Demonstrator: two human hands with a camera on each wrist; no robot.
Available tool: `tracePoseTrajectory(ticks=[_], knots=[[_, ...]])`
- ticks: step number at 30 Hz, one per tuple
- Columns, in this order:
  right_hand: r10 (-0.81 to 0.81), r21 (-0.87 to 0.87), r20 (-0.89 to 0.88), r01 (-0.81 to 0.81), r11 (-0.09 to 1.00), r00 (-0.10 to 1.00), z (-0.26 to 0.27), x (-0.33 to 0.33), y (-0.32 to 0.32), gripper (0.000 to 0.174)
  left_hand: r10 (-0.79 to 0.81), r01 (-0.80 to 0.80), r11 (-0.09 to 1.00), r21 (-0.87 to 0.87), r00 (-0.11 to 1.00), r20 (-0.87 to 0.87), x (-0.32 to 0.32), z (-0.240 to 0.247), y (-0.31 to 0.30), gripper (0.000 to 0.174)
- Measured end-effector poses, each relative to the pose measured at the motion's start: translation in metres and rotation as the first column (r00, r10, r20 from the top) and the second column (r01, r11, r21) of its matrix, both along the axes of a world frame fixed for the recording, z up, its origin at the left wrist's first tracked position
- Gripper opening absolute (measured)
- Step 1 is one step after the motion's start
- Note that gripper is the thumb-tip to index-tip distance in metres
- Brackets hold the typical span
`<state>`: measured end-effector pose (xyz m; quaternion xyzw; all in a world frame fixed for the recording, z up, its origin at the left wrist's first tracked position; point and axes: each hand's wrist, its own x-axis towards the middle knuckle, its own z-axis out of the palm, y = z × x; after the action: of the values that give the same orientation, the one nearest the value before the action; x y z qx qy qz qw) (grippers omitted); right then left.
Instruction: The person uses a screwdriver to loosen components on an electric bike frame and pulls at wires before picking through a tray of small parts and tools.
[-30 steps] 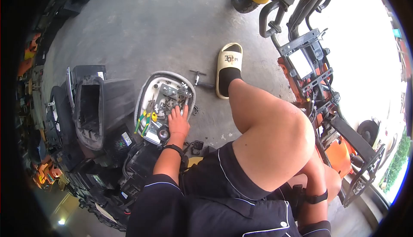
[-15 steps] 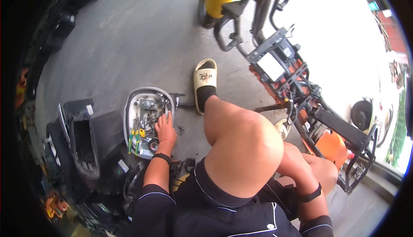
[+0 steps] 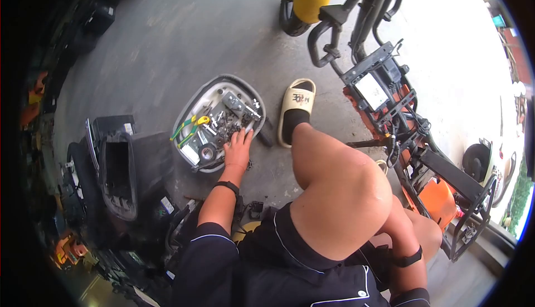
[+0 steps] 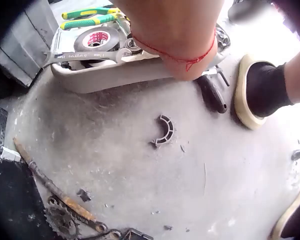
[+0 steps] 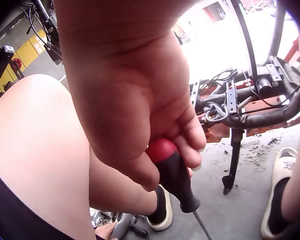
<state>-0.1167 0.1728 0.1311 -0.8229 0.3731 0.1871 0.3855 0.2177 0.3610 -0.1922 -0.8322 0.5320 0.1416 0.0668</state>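
In the head view my left hand (image 3: 238, 150) reaches over the near right rim of a grey-white tray (image 3: 179, 126), fingers extended among small bolts and metal parts (image 3: 224, 124). The left wrist view has only the base of that hand, with a red string around it; its fingertips are hidden. Pliers (image 4: 90, 19) with green-yellow handles, a roll of black tape (image 4: 94, 41) and a wrench (image 4: 87, 57) lie in the tray. My right hand (image 5: 135, 105) grips a screwdriver (image 5: 176, 175) by its red and black handle, shaft pointing down. The leg hides this hand in the head view.
A dark-handled tool (image 4: 211, 94) lies on the floor beside the tray, near the slippered foot (image 3: 297, 103). Closer in is a half-ring part (image 4: 166, 131). A stripped vehicle frame (image 3: 384, 84) stands at right; black plastic housings (image 3: 120, 167) crowd the left.
The head view has swung about, shifting the whole scene. My left hand stays over the tray's right side, fingers among the parts, with little visible change.
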Motion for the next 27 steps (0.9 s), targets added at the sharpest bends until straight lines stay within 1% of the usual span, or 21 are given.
tracePoseTrajectory(ticks=[3, 5, 7, 9, 10, 13, 18, 20, 21, 22, 23, 24, 25, 27], knots=[[0.048, 0.02, -0.01, -0.048, 0.999, 0.999, -0.01, 0.005, -0.002, 0.038, 0.024, -0.024, 1.0, -0.006, 1.0, 0.002, -0.002, -0.004, 0.005, 0.058], [0.08, 0.027, -0.021, -0.079, 0.996, 0.997, -0.011, 0.008, -0.002, 0.038, -0.02, 0.02, 1.0, 0.007, 1.0, -0.019, -0.004, 0.002, 0.01, 0.058], [0.111, 0.027, -0.03, -0.11, 0.994, 0.993, -0.013, 0.011, -0.004, 0.037, -0.015, 0.016, 0.999, 0.037, 0.999, -0.042, -0.008, 0.007, 0.019, 0.057], [0.136, 0.028, -0.043, -0.135, 0.99, 0.99, -0.014, 0.012, -0.005, 0.036, -0.122, 0.123, 0.991, 0.058, 0.992, -0.027, -0.014, 0.007, 0.033, 0.055], [0.143, 0.028, -0.048, -0.142, 0.989, 0.989, -0.015, 0.012, -0.006, 0.036, -0.159, 0.159, 0.987, -0.005, 0.987, -0.017, -0.016, 0.007, 0.04, 0.057], [0.152, 0.035, -0.067, -0.15, 0.988, 0.986, -0.018, 0.008, -0.001, 0.036, -0.201, 0.2, 0.979, -0.03, 0.979, -0.021, -0.023, 0.008, 0.046, 0.056], [0.176, 0.042, -0.104, -0.173, 0.984, 0.979, -0.022, 0.001, 0.0, 0.035, -0.18, 0.175, 0.98, -0.097, 0.982, -0.048, -0.027, 0.013, 0.042, 0.054], [0.189, 0.042, -0.119, -0.185, 0.982, 0.975, -0.023, -0.002, -0.003, 0.036, -0.177, 0.135, 0.965, -0.225, 0.968, -0.179, -0.019, 0.022, 0.043, 0.05], [0.195, 0.042, -0.125, -0.191, 0.981, 0.973, -0.024, -0.004, -0.006, 0.036, -0.174, 0.132, 0.966, -0.224, 0.968, -0.179, -0.013, 0.03, 0.045, 0.05], [0.198, 0.041, -0.129, -0.195, 0.98, 0.972, -0.027, -0.006, -0.008, 0.036, 0.016, -0.079, 0.973, -0.219, 0.962, -0.274, -0.003, 0.054, 0.043, 0.047], [0.198, 0.04, -0.132, -0.195, 0.98, 0.971, -0.028, -0.008, -0.009, 0.036, 0.198, -0.282, 0.94, -0.194, 0.91, -0.365, 0.007, 0.067, 0.045, 0.046], [0.196, 0.04, -0.138, -0.192, 0.981, 0.971, -0.029, -0.011, -0.009, 0.036, 0.346, -0.404, 0.895, -0.189, 0.896, -0.278, 0.018, 0.063, 0.055, 0.05], [0.193, 0.042, -0.144, -0.189, 0.981, 0.97, -0.029, -0.015, -0.009, 0.036, 0.487, -0.518, 0.833, -0.195, 0.853, -0.189, 0.029, 0.06, 0.067, 0.056], [0.192, 0.044, -0.157, -0.187, 0.981, 0.969, -0.03, -0.021, -0.008, 0.037, 0.648, -0.633, 0.755, -0.169, 0.76, 0.046, 0.038, 0.064, 0.082, 0.068]])
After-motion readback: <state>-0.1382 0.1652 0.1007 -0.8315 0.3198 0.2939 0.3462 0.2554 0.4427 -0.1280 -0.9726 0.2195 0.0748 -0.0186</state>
